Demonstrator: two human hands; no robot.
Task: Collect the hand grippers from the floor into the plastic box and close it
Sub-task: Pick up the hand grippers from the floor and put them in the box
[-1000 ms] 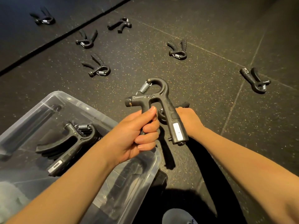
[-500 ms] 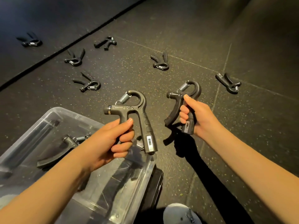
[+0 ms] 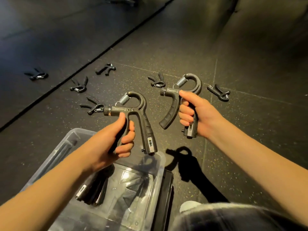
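The left hand (image 3: 113, 142) clasped the first gripper (image 3: 145, 124), the right hand (image 3: 198, 114) the second gripper (image 3: 171, 112); both wanted laying flat in the seven-o'clock plastic box (image 3: 75, 133).

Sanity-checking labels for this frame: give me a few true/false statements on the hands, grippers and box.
1. The left hand grips the left-held gripper, and the right hand grips the right-held gripper. True.
2. The plastic box is closed. False: it is open, with no lid on it.
3. The floor holds no grippers. False: at least six floor grippers lie there.
4. A boxed gripper lies inside the box. True.
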